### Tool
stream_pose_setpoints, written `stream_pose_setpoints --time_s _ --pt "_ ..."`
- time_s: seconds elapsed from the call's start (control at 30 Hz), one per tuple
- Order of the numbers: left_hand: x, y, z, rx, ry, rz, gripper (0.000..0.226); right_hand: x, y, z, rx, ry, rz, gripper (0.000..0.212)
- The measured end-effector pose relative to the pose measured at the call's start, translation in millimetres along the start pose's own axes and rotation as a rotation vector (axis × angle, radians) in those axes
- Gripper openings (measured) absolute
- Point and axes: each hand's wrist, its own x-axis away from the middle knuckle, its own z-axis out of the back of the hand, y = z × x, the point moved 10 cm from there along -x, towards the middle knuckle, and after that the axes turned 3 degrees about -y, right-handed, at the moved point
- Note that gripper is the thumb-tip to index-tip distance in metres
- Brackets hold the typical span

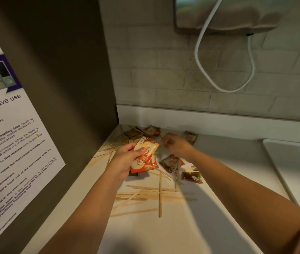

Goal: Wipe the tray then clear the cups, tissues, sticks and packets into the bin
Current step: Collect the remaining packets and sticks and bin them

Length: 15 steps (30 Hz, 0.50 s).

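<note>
Left hand (125, 159): clamped on a fan of orange-and-white foil packets (146, 155). Right hand (176, 146): fingers curled just beyond that grip, blurred; hold cannot be told. Likely risk: the fan slipping onto thin wooden sticks (160, 196) scattered beneath it.

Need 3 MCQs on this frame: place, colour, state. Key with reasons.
1. Where do the wooden sticks lie? A) bin B) white counter C) cup
2. The cable is: A) black B) red C) white
3. The left hand is: A) gripping packets B) lying flat C) holding a cup
1B, sticks scattered across the counter; 2C, its loop shows white; 3A, it clamps an orange-and-white bundle.
</note>
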Motion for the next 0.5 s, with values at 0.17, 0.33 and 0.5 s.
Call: stream_pose_setpoints --time_s 0.17,0.33,0.5 --pt "-5.4 -0.5 6.6 -0.052 0.036 -0.008 0.025 2.4 31.0 -32.2 0.503 -0.326 -0.031 0.062" --pt "-6.7 -3.3 2.8 -0.059 0.026 -0.015 0.029 1.9 37.4 -31.8 0.511 -0.326 -0.082 0.066" --pt "-7.0 -3.2 1.4 -0.039 0.038 -0.039 0.033 -2.0 30.9 -25.0 0.480 -0.218 -0.048 0.057"
